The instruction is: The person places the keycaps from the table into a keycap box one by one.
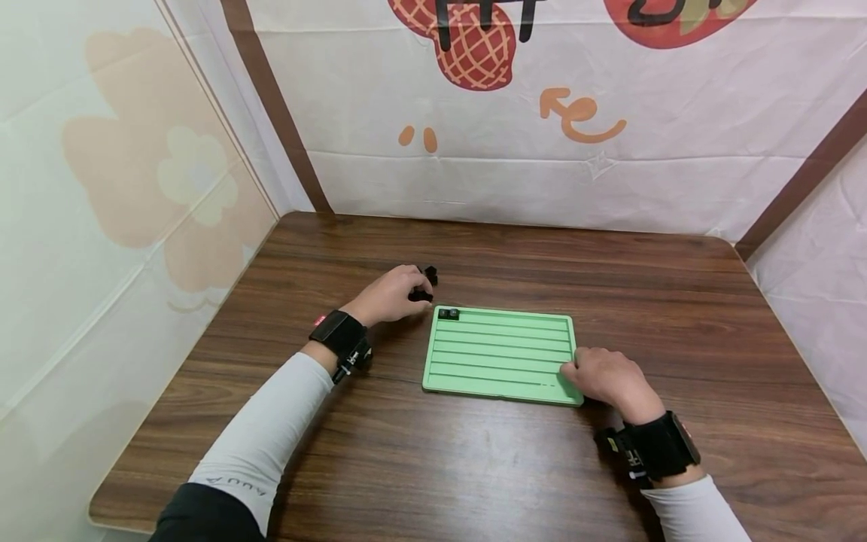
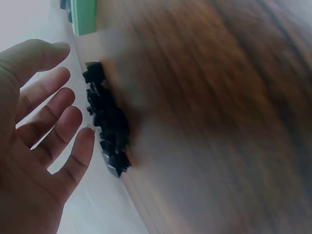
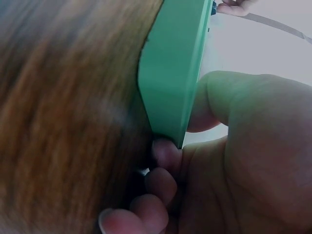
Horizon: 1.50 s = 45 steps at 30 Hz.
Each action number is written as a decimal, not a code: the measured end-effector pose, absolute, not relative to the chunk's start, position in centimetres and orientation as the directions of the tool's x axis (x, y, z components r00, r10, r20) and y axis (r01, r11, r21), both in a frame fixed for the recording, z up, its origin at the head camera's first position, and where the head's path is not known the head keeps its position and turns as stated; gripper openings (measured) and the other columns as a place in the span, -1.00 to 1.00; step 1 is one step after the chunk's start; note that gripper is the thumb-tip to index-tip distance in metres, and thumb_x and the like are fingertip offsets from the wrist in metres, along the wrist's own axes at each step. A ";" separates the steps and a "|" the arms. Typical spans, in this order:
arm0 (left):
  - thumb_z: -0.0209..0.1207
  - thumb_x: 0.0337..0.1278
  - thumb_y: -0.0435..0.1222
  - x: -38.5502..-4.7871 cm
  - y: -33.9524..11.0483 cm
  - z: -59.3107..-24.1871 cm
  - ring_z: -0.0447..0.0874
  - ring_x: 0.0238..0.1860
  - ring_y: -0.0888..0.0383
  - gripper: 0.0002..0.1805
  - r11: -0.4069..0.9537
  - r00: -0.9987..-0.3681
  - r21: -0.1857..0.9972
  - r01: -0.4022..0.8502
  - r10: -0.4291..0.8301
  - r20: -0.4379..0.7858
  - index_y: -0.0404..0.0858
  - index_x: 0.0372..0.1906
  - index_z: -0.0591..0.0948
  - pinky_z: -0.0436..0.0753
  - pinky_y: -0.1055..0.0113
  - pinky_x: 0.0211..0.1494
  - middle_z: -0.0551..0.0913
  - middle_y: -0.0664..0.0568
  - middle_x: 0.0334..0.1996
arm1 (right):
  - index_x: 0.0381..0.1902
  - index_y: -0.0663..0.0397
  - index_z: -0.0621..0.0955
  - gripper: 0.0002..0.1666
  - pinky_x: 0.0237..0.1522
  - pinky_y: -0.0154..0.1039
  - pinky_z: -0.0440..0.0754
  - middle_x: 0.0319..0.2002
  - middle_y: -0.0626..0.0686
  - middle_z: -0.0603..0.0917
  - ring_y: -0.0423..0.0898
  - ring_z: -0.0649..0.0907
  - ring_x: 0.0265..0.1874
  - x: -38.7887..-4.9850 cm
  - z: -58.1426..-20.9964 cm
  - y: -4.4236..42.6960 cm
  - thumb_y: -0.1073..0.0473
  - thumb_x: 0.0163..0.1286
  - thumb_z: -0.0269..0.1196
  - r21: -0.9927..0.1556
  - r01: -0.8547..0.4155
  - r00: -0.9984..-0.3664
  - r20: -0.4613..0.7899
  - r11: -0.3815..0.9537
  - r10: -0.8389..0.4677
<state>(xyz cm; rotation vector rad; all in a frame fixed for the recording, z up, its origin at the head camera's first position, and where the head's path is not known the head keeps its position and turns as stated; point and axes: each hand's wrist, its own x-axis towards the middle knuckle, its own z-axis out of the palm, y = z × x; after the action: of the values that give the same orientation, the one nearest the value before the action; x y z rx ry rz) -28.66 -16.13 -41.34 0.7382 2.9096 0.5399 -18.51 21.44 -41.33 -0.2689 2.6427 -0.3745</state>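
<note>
A light green tray (image 1: 501, 354) with raised parallel ridges lies on the table. Two small black square pieces (image 1: 448, 314), possibly keycaps, sit side by side in its far left corner. My right hand (image 1: 609, 380) grips the tray's right edge, thumb over the rim and fingers curled at the side and underside. Just beyond the tray's far left corner, my left hand (image 1: 396, 293) hovers by a pile of black pieces (image 2: 107, 119). In the left wrist view its fingers are loosely bent and spread, apart from the pile, with nothing held. Part of the pile is hidden by that hand in the head view.
The brown wood-grain table (image 1: 339, 459) extends around the tray. White printed cloth (image 1: 515, 181) hangs behind its far edge, with another patterned sheet (image 1: 135, 226) along the left. Each wrist wears a black strap with a small device.
</note>
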 end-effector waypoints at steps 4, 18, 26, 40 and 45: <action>0.24 0.22 -0.10 -28.7 -16.7 -41.7 0.50 -0.03 0.14 -0.75 0.831 -0.887 0.354 0.430 0.462 -0.008 -0.08 -0.05 0.64 0.54 0.21 0.07 0.54 0.11 -0.10 | -0.46 0.05 0.39 -0.67 -0.39 -0.09 0.15 -0.56 0.00 0.26 -0.09 0.24 -0.55 -18.5 -41.3 21.4 0.01 0.47 -0.08 -0.306 -0.121 -0.877 -0.413 0.944 -0.247; 0.26 0.20 -0.09 -28.6 -17.5 -42.0 0.52 0.02 0.12 -0.71 0.851 -0.901 0.344 0.397 0.432 -0.029 -0.10 -0.03 0.64 0.55 0.17 0.10 0.54 0.10 -0.05 | -0.45 0.04 0.38 -0.66 -0.39 -0.08 0.13 -0.56 0.00 0.26 -0.10 0.22 -0.55 -18.2 -41.3 21.3 0.01 0.49 -0.08 -0.311 -0.120 -0.879 -0.408 0.943 -0.247; 0.25 0.22 -0.15 -28.8 -17.6 -42.1 0.52 0.01 0.12 -0.74 0.855 -0.907 0.357 0.377 0.419 -0.047 -0.09 -0.02 0.63 0.54 0.19 0.09 0.53 0.09 -0.04 | -0.43 0.05 0.37 -0.66 -0.36 -0.04 0.12 -0.54 0.00 0.24 -0.10 0.17 -0.53 -18.2 -41.3 21.4 0.00 0.51 -0.10 -0.314 -0.119 -0.881 -0.404 0.942 -0.247; 0.26 0.21 -0.19 -28.8 -17.5 -42.2 0.53 -0.12 0.14 -0.81 0.865 -0.914 0.339 0.370 0.405 -0.035 -0.08 -0.09 0.62 0.56 0.22 -0.03 0.54 0.08 -0.08 | -0.49 0.03 0.38 -0.66 -0.43 -0.13 0.13 -0.58 -0.01 0.26 -0.11 0.22 -0.58 -18.4 -41.4 21.4 0.01 0.45 -0.08 -0.301 -0.121 -0.882 -0.405 0.946 -0.241; 0.26 0.21 -0.21 -28.9 -17.4 -42.3 0.52 -0.18 0.14 -0.86 0.864 -0.913 0.335 0.377 0.408 -0.024 -0.08 -0.15 0.61 0.55 0.25 -0.08 0.55 0.08 -0.12 | -0.50 0.03 0.37 -0.66 -0.43 -0.13 0.13 -0.57 -0.01 0.26 -0.10 0.22 -0.58 -18.4 -41.5 21.4 0.02 0.45 -0.08 -0.301 -0.119 -0.883 -0.404 0.946 -0.240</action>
<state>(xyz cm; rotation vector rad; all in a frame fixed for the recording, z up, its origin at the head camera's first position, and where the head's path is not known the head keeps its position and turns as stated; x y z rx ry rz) -28.86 -17.43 -42.30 0.6208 2.9418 0.4991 -18.37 21.42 -41.50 -0.2581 2.6523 -0.3724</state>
